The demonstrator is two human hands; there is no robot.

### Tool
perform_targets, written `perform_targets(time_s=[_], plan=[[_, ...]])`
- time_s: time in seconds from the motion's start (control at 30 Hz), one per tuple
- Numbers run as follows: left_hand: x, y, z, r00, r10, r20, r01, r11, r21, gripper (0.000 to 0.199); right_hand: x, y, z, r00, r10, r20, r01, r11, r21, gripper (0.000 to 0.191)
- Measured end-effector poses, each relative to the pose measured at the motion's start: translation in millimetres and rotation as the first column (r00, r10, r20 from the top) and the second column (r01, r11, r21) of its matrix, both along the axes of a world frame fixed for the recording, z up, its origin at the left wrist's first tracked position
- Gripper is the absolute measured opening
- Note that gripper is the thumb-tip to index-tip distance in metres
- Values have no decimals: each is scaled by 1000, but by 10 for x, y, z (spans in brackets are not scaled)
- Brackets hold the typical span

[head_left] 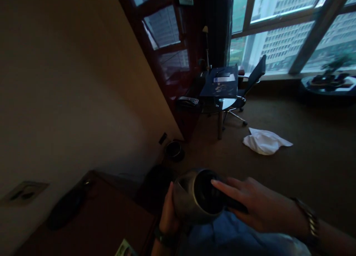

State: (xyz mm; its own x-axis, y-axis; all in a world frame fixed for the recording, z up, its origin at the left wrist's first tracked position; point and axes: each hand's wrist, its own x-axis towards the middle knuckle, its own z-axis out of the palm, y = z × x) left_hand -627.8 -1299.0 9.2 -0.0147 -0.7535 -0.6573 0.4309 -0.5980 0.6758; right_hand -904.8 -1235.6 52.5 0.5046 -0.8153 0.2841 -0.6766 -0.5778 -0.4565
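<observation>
A metal electric kettle [185, 200] with a black lid and black handle is held up in front of my body. My right hand [250, 198] is wrapped round the handle, its index finger stretched onto the lid. Against the kettle's left side rests my left hand [168, 213], its fingers mostly hidden behind and under the body. Nearby at the left, a dark round-ended object [66, 206], perhaps the kettle's base, sits on a reddish-brown cabinet top [111, 215].
A wall socket plate [25, 193] is at left. A bin [174, 151] stands by the wall. White cloth [265, 141] lies on the carpet. Beyond are a desk [205, 89], an office chair [254, 76], large windows and a low glass table [308, 84].
</observation>
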Motion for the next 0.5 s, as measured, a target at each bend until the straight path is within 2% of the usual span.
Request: perform_targets(time_s=[0.13, 0.27, 0.33, 0.4, 0.5], plan=[[-195, -107, 41, 999, -25, 44, 27, 999, -35, 42, -122, -3, -83, 999, -32, 9, 32, 999, 22, 85], [-311, -184, 84, 993, -107, -49, 111, 991, 80, 54, -140, 43, -127, 996, -68, 58, 70, 997, -32, 85], [-362, -258, 71, 985, -137, -107, 148, 983, 108, 56, -164, 28, -123, 991, -87, 105, 92, 995, -37, 78], [-411, -360, -6, 979, -129, -160, 148, 982, 116, 54, -204, -33, -121, 979, -115, 169, 116, 993, 6, 61], [-481, -542, -213, 968, -112, -223, 144, 980, 134, 53, -269, -191, -164, 952, -174, 253, 145, 981, 129, 43]])
